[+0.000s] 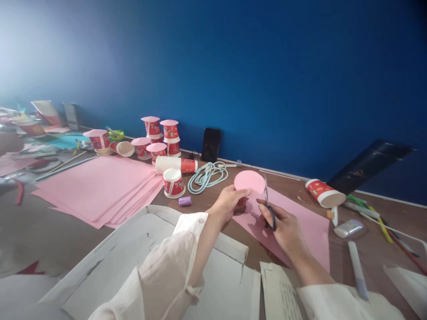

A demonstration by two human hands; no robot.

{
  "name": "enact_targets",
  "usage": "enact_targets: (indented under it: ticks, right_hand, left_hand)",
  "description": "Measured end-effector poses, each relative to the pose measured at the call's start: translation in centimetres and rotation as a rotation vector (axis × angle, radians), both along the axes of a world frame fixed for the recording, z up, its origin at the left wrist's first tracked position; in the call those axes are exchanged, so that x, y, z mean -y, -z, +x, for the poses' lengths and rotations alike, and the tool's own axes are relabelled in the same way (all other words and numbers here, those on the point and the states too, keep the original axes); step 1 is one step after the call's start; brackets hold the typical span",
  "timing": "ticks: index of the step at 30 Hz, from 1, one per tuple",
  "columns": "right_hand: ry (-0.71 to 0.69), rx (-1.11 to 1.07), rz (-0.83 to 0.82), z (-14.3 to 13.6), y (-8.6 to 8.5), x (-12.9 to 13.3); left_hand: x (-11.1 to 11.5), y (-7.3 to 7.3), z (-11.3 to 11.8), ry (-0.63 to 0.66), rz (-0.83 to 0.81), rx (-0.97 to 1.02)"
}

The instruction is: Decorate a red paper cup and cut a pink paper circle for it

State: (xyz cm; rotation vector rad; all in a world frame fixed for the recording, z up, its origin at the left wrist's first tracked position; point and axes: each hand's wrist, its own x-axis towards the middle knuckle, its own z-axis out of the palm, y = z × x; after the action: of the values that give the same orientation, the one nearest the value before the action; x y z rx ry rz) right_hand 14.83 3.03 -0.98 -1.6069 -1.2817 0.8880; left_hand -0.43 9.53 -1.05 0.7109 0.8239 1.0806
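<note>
My left hand [231, 201] pinches the lower edge of a round pink paper disc [248, 181], held up above the table. In my right hand [283, 226] is a pair of scissors [271, 213] with dark handles, its blades pointing up along the disc's right edge. Whether the blades are cutting into the paper I cannot tell. Beneath both hands lies a pink paper sheet [307, 222]. Several red paper cups [171, 132] topped with pink discs stand at the back, some stacked on others.
Left of my arms is a pile of pink sheets [96, 186]. An open white box lid [147, 240] lies in front. A coiled cable [207, 177], an upright paper cup [174, 183] and a phone [211, 144] are behind. A tipped cup [325, 193] and a glue bottle [348, 228] sit right.
</note>
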Motion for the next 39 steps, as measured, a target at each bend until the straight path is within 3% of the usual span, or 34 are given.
enact_targets:
  ticks: [14,27,39]
  right_hand:
    - [0.002,-0.019,-0.015,0.02,0.21,-0.01]
    - [-0.015,-0.057,-0.026,-0.73,0.46,0.18]
    - [-0.013,-0.054,-0.055,-0.76,-0.04,0.42]
  left_hand:
    - [-0.32,0.34,0.02,-0.036,-0.033,0.04]
    - [-0.44,0.48,0.17,-0.081,-0.107,0.209]
    - [-0.32,0.46,0.13,-0.099,-0.063,0.082]
